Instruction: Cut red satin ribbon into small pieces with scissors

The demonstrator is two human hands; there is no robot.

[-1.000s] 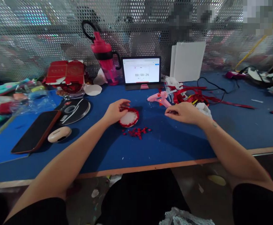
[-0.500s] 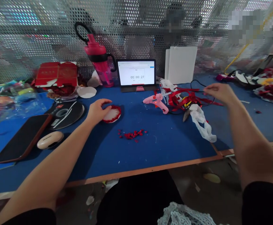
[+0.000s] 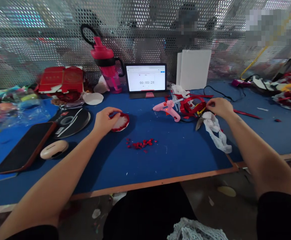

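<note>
Left hand is clamping the left side of a white disc with a red rim, its thumb lying over the face; the disc is resting on the blue table, left of centre, well in from the front edge. Right hand is reaching over the right side of a tangle of red ribbon, its fingertips bunching beside a tool with yellow handles; whether they are gripping anything cannot be told. A heap of small red pieces is lying between the disc and the front edge, slightly to the right. A pink glue gun is lying on its side just left of the ribbon, nozzle pointing left, a small orange light showing. A crumpled white plastic strip is trailing from the tool toward the table's front right corner. Near the back edge, a tablet is displaying 00:00:28, with a pink bottle standing to its left and white panels leaning to its right. Toward the left edge, a phone is lying beside a beige case.
</note>
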